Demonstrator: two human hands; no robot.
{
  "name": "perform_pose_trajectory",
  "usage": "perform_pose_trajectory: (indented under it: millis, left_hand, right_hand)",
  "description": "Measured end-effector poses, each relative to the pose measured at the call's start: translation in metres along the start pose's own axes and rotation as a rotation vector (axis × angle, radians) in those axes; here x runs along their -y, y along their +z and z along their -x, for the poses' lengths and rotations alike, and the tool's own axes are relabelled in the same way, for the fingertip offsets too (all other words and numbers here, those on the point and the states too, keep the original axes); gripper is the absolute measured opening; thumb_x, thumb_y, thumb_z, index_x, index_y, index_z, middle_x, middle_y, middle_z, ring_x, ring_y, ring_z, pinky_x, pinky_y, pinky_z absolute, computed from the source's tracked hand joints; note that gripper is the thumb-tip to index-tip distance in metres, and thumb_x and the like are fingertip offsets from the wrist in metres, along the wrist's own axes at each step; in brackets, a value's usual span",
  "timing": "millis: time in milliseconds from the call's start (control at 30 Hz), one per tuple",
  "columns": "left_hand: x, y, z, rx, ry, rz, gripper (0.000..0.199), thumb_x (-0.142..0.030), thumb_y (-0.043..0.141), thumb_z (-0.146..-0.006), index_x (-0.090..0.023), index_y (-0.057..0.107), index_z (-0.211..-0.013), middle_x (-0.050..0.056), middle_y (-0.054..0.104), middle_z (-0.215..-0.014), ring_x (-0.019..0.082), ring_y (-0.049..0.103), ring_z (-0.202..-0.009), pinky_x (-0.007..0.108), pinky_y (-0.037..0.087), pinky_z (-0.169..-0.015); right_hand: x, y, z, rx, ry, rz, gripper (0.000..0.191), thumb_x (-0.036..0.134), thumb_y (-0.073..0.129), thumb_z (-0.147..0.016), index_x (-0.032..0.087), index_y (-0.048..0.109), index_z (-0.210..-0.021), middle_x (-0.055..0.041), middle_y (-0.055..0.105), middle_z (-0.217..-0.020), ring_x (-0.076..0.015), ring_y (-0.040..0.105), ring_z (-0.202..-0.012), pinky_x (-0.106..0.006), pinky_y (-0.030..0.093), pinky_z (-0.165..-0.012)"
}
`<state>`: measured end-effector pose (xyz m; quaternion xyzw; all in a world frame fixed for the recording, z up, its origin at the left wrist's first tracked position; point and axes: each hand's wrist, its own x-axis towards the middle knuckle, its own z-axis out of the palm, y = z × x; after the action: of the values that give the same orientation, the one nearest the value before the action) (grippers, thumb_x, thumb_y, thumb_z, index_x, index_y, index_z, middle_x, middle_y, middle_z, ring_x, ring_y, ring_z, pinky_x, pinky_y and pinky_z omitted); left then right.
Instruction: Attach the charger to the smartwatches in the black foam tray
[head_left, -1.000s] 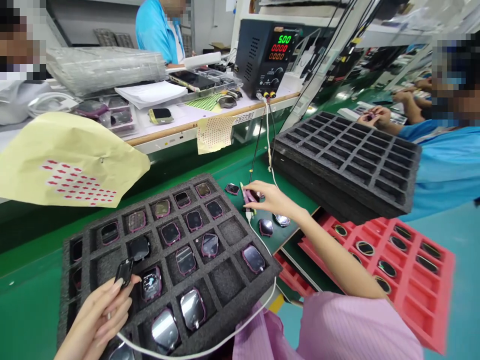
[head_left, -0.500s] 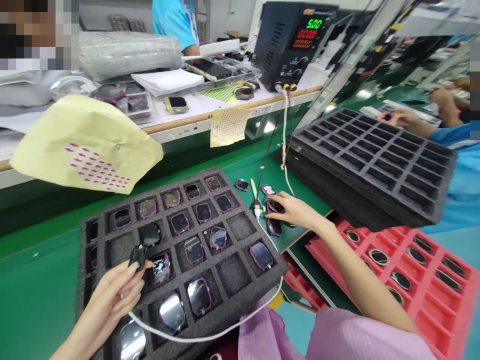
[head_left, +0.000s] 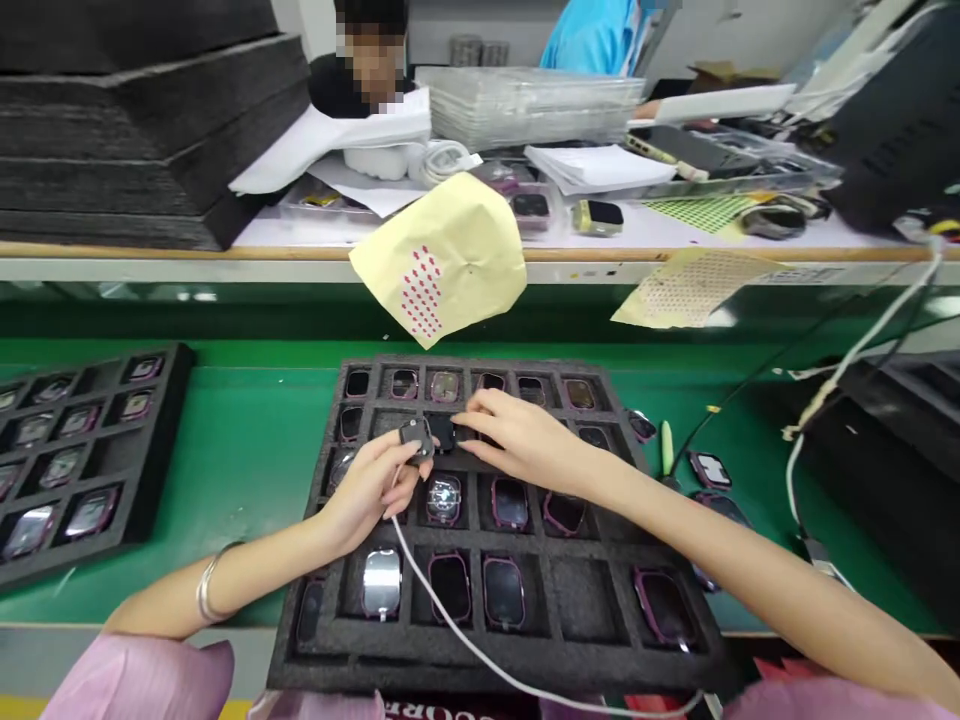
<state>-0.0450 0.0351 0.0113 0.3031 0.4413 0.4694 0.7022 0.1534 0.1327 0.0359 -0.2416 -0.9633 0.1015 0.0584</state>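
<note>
My left hand (head_left: 382, 475) pinches a small dark square device (head_left: 417, 438) over the foam tray, a white cable (head_left: 480, 655) running down from that hand. Just right of it, a black watch body (head_left: 442, 434) touches the fingertips of my right hand (head_left: 510, 430), whose fingers are bent round its right side. Beneath both hands lies the black foam tray (head_left: 592, 680), its pockets holding several purple-rimmed watch faces. One watch (head_left: 444, 498) shows a lit dial below the hands. A pocket at the lower right (head_left: 589, 600) holds nothing.
Another foam tray (head_left: 161, 470) with watches stands at the left. Loose watch parts (head_left: 709, 470) and a green stick (head_left: 667, 448) lie right of the main tray. Yellow paper (head_left: 472, 250) hangs from the shelf edge (head_left: 285, 262). Stacked black foam (head_left: 112, 140) stands upper left; a person sits behind.
The view has swung left. My right hand has left the loose parts on the right and come over the tray, beside my left hand, which still holds the dark device.
</note>
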Motion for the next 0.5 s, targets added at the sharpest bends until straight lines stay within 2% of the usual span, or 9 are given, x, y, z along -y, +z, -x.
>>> perform_pose_trajectory:
  millis: [67,133,233,333,400,433,500]
  left_hand:
    - [-0.005,-0.001,0.0,-0.025,0.046,0.035,0.017,-0.03,0.053,-0.088,-0.014,0.054,-0.094,0.001,0.055,-0.081,0.0,0.024,-0.041,0.016,0.018,-0.037]
    - [-0.01,-0.002,0.0,-0.024,0.064,0.052,0.013,-0.028,0.053,-0.087,-0.015,0.052,-0.089,0.002,0.054,-0.086,0.001,0.027,-0.044,0.016,0.021,-0.038]
    - [-0.015,-0.003,0.0,0.011,0.023,0.032,0.013,-0.025,0.059,-0.083,-0.015,0.052,-0.087,0.0,0.053,-0.081,0.002,0.03,-0.046,0.017,0.025,-0.04]
    - [-0.017,-0.005,-0.002,0.042,-0.039,0.015,0.015,-0.024,0.062,-0.08,-0.014,0.052,-0.085,-0.004,0.046,-0.064,0.004,0.028,-0.045,0.018,0.023,-0.041]
    - [-0.015,-0.006,-0.006,0.062,-0.07,0.02,0.013,-0.024,0.061,-0.08,-0.014,0.052,-0.082,-0.008,0.037,-0.055,0.004,0.023,-0.043,0.019,0.017,-0.041]
    - [-0.013,-0.007,-0.008,0.073,-0.081,0.022,0.012,-0.023,0.06,-0.08,-0.014,0.053,-0.082,-0.008,0.034,-0.054,0.003,0.021,-0.043,0.019,0.014,-0.041]
    - [-0.01,-0.009,-0.012,0.108,-0.101,0.029,0.013,-0.022,0.061,-0.078,-0.013,0.054,-0.085,-0.007,0.037,-0.059,0.003,0.021,-0.045,0.02,0.012,-0.043]
  right_hand:
    - [0.0,0.015,-0.029,0.051,0.016,0.052,0.026,0.033,0.067,-0.082,0.015,0.065,-0.102,-0.0133,0.059,-0.098,-0.0274,0.059,-0.09,-0.039,0.051,-0.077]
    - [0.001,0.025,-0.044,0.057,0.043,0.077,0.029,0.037,0.074,-0.075,0.014,0.067,-0.091,-0.0148,0.059,-0.094,-0.0292,0.06,-0.086,-0.041,0.051,-0.073]
    - [0.002,0.03,-0.048,0.036,0.049,0.072,0.029,0.038,0.075,-0.074,0.013,0.066,-0.086,-0.015,0.059,-0.092,-0.0303,0.059,-0.086,-0.043,0.05,-0.073]
    - [-0.003,0.025,-0.04,0.008,0.042,0.038,0.03,0.035,0.076,-0.072,0.012,0.066,-0.089,-0.0121,0.059,-0.092,-0.0283,0.06,-0.086,-0.041,0.051,-0.074]
    - [-0.01,0.017,-0.032,-0.064,0.052,-0.014,0.031,0.034,0.075,-0.072,0.013,0.065,-0.093,-0.0117,0.059,-0.097,-0.0269,0.06,-0.09,-0.039,0.052,-0.078]
    - [-0.014,0.012,-0.027,-0.139,0.063,-0.063,0.031,0.033,0.074,-0.073,0.013,0.064,-0.094,-0.0119,0.059,-0.1,-0.0264,0.06,-0.094,-0.039,0.052,-0.081]
    - [-0.018,0.002,-0.019,-0.308,0.076,-0.201,0.027,0.032,0.072,-0.077,0.015,0.063,-0.096,-0.0116,0.061,-0.106,-0.0253,0.061,-0.098,-0.038,0.051,-0.086]
